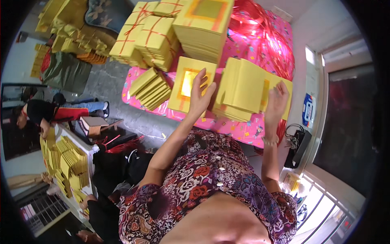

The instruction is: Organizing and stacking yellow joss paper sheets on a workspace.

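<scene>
My left hand [199,94] is open, thumb and fingers apart, over a yellow paper sheet [178,95] with a shiny gold square and orange border. It appears to hold nothing. My right hand [277,101] is above the right part of a second yellow paper pile [245,87]. Its fingers look bent and are blurred, so whether they grip a sheet is unclear. On that pile, a folded or curved batch of sheets lies over flat ones, and an orange border shows beside my right hand. Left of my left hand lie several folded yellow paper bundles [151,90].
Tall yellow paper stacks [201,38] and bundles tied with red string [156,34] stand at the table's back. Red ribbon strands [260,30] cover its far right. The table has a pink patterned cover [248,132]. At left, other people work beside a white table of yellow bundles [71,162].
</scene>
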The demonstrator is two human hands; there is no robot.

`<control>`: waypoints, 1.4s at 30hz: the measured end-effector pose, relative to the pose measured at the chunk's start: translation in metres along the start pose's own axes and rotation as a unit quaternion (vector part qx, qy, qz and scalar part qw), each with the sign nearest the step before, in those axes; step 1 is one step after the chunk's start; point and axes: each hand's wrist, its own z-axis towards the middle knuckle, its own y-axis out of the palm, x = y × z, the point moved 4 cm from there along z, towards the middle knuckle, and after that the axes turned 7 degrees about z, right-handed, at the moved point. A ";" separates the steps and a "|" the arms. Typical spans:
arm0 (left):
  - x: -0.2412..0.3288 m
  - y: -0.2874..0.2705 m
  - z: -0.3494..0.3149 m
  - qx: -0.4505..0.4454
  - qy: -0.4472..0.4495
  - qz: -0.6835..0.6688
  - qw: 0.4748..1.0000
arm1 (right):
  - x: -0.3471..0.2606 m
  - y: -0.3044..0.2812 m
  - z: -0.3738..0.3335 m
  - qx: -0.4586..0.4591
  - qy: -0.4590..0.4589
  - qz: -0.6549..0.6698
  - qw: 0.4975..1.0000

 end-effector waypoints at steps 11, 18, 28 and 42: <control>-0.065 -0.224 -0.086 0.376 -0.029 0.086 0.922 | -0.061 0.232 -0.064 -0.436 -0.052 0.011 0.898; -0.097 -0.293 -0.061 0.406 -0.259 -0.068 0.874 | 0.013 0.378 -0.069 -0.493 0.067 -0.215 0.840; -0.179 -0.291 -0.023 0.386 -0.307 0.009 0.870 | 0.092 0.392 -0.091 -0.521 0.101 -0.297 0.794; -0.188 -0.263 -0.017 0.161 -0.373 -0.093 0.909 | 0.176 0.397 -0.116 -0.594 0.319 -0.063 0.736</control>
